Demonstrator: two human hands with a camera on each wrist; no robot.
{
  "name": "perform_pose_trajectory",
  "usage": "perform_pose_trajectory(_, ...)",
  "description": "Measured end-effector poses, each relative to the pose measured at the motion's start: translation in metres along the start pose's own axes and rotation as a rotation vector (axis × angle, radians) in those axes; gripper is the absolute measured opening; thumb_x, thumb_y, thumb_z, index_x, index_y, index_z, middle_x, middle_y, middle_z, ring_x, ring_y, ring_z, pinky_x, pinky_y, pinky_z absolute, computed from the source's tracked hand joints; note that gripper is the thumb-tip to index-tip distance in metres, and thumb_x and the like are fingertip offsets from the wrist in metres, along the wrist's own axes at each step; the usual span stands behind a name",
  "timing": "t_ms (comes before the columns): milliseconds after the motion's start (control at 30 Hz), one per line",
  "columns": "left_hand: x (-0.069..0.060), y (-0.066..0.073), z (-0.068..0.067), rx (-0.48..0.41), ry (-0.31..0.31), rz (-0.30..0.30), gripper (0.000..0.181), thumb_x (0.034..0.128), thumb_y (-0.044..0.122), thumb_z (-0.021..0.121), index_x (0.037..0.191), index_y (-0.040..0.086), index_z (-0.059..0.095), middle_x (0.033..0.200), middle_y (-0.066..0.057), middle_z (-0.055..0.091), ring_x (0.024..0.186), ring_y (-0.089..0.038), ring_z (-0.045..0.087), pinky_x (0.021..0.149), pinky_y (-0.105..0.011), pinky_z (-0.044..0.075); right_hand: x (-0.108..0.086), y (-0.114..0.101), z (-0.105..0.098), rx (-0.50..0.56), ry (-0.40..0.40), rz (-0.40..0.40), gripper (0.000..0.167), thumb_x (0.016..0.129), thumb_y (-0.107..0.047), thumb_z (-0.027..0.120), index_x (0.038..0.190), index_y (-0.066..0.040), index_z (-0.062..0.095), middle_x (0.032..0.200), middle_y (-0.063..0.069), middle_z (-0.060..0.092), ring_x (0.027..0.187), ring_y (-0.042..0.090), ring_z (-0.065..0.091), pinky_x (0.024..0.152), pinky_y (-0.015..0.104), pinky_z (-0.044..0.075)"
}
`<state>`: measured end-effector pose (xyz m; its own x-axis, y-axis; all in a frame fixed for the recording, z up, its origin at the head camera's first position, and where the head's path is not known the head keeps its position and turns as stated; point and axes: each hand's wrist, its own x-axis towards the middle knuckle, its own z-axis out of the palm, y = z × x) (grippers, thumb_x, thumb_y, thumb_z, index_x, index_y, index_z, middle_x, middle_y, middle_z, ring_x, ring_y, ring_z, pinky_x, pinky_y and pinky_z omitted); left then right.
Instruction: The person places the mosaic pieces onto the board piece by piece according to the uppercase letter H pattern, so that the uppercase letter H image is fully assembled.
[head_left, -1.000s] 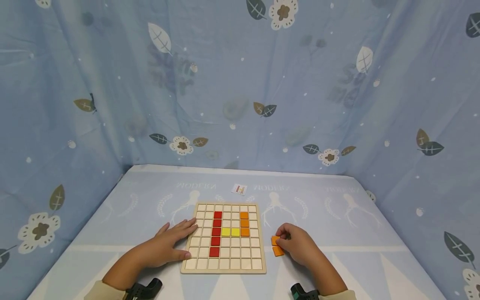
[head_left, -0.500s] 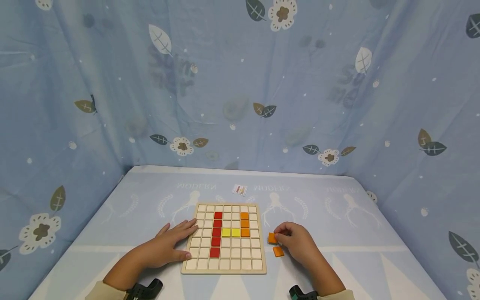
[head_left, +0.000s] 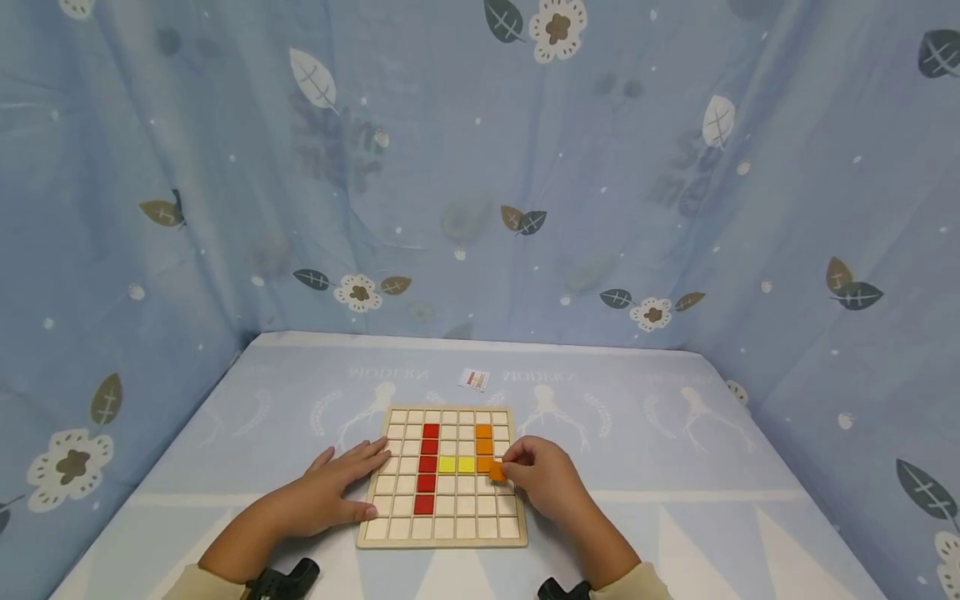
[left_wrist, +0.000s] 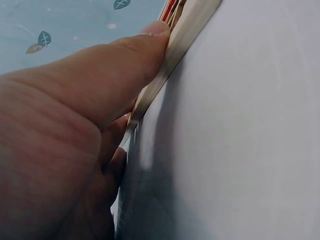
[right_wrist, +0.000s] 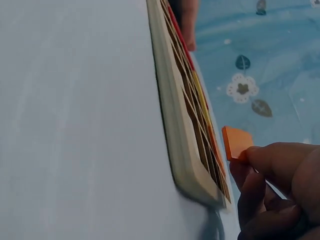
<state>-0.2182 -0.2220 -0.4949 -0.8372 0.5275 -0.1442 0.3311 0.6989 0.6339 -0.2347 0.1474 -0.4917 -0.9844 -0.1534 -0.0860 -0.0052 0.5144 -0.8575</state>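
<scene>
A wooden grid board (head_left: pixel 442 543) lies on the table, with a column of red tiles (head_left: pixel 427 464), two yellow tiles (head_left: pixel 457 464) and a short column of orange tiles (head_left: pixel 483 446) in its cells. My right hand (head_left: pixel 551 482) pinches a loose orange square tile (head_left: pixel 497 472) between thumb and finger over the board's right side. The right wrist view shows that tile (right_wrist: pixel 237 142) raised above the frame. Fingers spread, my left hand (head_left: pixel 326 496) rests along the board's left edge, and its thumb (left_wrist: pixel 145 52) touches the rim. No other loose tile shows; my right hand covers part of the table.
Behind the board lies a small printed card (head_left: pixel 475 380) with a coloured grid pattern. The patterned tabletop (head_left: pixel 675 467) ends at blue curtains (head_left: pixel 480 167) at the back and on both sides.
My right hand has slid an orange tile apart from another on the table, lifted it and carried it left over the board. The other loose tile is now out of sight. My left hand stays put.
</scene>
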Motion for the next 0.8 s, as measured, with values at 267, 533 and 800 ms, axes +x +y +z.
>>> perform_pose_trajectory(267, -0.001, 0.0, -0.001, -0.006, -0.003, -0.009, 0.091, 0.0934, 0.054, 0.073, 0.165, 0.014, 0.035, 0.175, -0.01, 0.019, 0.161, -0.046, 0.012, 0.119, -0.075, -0.009, 0.003, -0.007, 0.015, 0.004, -0.009, -0.008, 0.01, 0.094, -0.01, 0.077, 0.089, -0.013, 0.069, 0.082, 0.001, 0.065, 0.073, 0.017, 0.058, 0.061, 0.029, 0.051)
perform_pose_trajectory(533, -0.001, 0.0, -0.001, 0.008, 0.002, -0.006, 0.091, 0.093, 0.056, 0.072, 0.165, 0.013, 0.036, 0.175, -0.01, 0.021, 0.161, -0.045, 0.013, 0.119, -0.076, -0.008, 0.003, -0.005, 0.019, -0.041, -0.033, 0.01, 0.012, 0.093, -0.013, 0.08, 0.089, -0.016, 0.069, 0.082, 0.0, 0.065, 0.073, 0.017, 0.06, 0.061, 0.029, 0.053)
perform_pose_trajectory(800, 0.0, 0.0, 0.001, 0.01, 0.004, -0.005, 0.091, 0.0927, 0.055, 0.073, 0.164, 0.011, 0.037, 0.175, -0.01, 0.022, 0.161, -0.044, 0.012, 0.119, -0.076, -0.008, -0.002, -0.006, 0.019, -0.112, -0.025, -0.011, 0.013, 0.091, -0.013, 0.082, 0.087, -0.018, 0.07, 0.084, -0.003, 0.065, 0.081, 0.016, 0.058, 0.069, 0.028, 0.048)
